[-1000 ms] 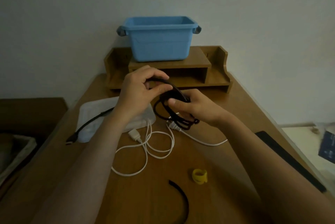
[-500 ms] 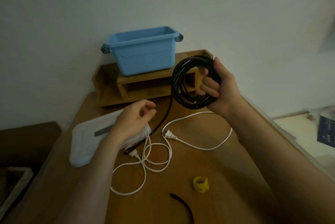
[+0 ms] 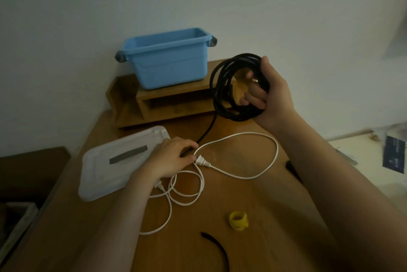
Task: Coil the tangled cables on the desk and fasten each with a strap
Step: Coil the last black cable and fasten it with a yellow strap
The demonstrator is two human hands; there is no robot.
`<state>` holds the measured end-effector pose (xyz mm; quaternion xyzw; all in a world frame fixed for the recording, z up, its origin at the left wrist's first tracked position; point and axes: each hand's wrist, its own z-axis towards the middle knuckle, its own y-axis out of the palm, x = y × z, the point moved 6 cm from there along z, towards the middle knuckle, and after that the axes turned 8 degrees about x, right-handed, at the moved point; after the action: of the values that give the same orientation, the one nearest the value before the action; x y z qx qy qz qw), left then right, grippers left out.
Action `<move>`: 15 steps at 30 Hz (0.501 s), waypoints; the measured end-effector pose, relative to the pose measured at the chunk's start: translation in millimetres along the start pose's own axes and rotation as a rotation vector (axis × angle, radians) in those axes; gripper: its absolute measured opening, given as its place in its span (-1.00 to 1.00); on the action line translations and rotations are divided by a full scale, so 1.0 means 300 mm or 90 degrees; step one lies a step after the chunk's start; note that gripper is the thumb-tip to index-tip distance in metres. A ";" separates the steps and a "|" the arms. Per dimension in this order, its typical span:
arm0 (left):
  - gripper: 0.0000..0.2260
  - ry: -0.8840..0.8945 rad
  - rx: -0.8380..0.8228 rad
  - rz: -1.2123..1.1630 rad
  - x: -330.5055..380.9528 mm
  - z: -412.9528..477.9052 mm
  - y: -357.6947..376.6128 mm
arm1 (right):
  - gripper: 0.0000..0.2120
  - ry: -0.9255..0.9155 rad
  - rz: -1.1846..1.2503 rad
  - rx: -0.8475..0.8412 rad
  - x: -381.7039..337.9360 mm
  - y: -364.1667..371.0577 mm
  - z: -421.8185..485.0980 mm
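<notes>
Dim wooden desk (image 3: 253,201) across lower frame. At upper right, glossy black round cable (image 3: 217,95) wound in a hoop, clenched by right hand (image 3: 275,95). Newly lowered at centre left, left hand (image 3: 171,159), pinching the cable's loose tail against the wood. Probably last turns next, then flat black strap (image 3: 217,245), bottom centre.

The right hand (image 3: 272,93) holds a coiled black cable (image 3: 222,86) aloft (tail trailing down); the left hand (image 3: 171,157) pinches its end on the desk (image 3: 253,238), beside a white cable (image 3: 240,175).
</notes>
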<state>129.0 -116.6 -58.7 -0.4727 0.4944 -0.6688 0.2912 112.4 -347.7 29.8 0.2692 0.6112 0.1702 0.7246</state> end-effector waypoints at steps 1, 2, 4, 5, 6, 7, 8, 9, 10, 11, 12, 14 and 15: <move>-0.64 -0.010 0.002 0.008 -0.004 -0.005 0.007 | -0.57 -0.024 -0.038 0.046 0.005 -0.011 -0.003; -0.65 -0.014 0.013 0.016 -0.004 -0.003 0.002 | -0.57 -0.053 -0.071 0.094 -0.004 -0.015 -0.001; -0.69 -0.008 0.017 0.065 -0.001 -0.007 0.009 | -0.57 -0.092 -0.097 0.167 -0.003 -0.033 -0.003; -0.70 -0.002 0.018 0.095 0.001 -0.009 0.011 | -0.57 -0.101 -0.102 0.187 -0.003 -0.039 -0.002; -0.71 -0.001 0.024 0.115 0.001 -0.011 0.010 | -0.57 -0.106 -0.104 0.200 -0.002 -0.044 -0.001; -0.72 -0.003 0.035 0.124 0.002 -0.012 0.008 | -0.56 -0.105 -0.105 0.213 -0.002 -0.052 0.002; -0.74 -0.004 0.050 0.126 0.001 -0.010 0.006 | -0.56 -0.106 -0.102 0.226 -0.003 -0.061 0.005; -0.76 -0.006 0.069 0.121 0.000 -0.010 0.002 | -0.56 -0.103 -0.100 0.238 -0.002 -0.069 0.010; -0.78 -0.002 0.087 0.111 0.003 -0.008 -0.002 | -0.56 -0.102 -0.098 0.248 -0.001 -0.079 0.013; -0.80 0.004 0.101 0.099 0.008 -0.009 -0.008 | -0.56 -0.100 -0.098 0.257 0.000 -0.087 0.016; -0.81 0.009 0.107 0.081 0.011 -0.010 -0.014 | -0.57 -0.097 -0.097 0.264 0.005 -0.099 0.020; -0.81 0.016 0.106 0.023 0.013 -0.014 -0.040 | -0.61 -0.086 -0.091 0.273 0.009 -0.114 0.027; -0.81 0.019 0.105 -0.019 0.016 -0.021 -0.063 | -0.63 -0.076 -0.081 0.277 0.012 -0.120 0.032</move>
<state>122.7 -112.0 -39.7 -0.4441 0.4349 -0.7185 0.3120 119.5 -376.1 6.4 0.3898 0.6051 -0.0280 0.6937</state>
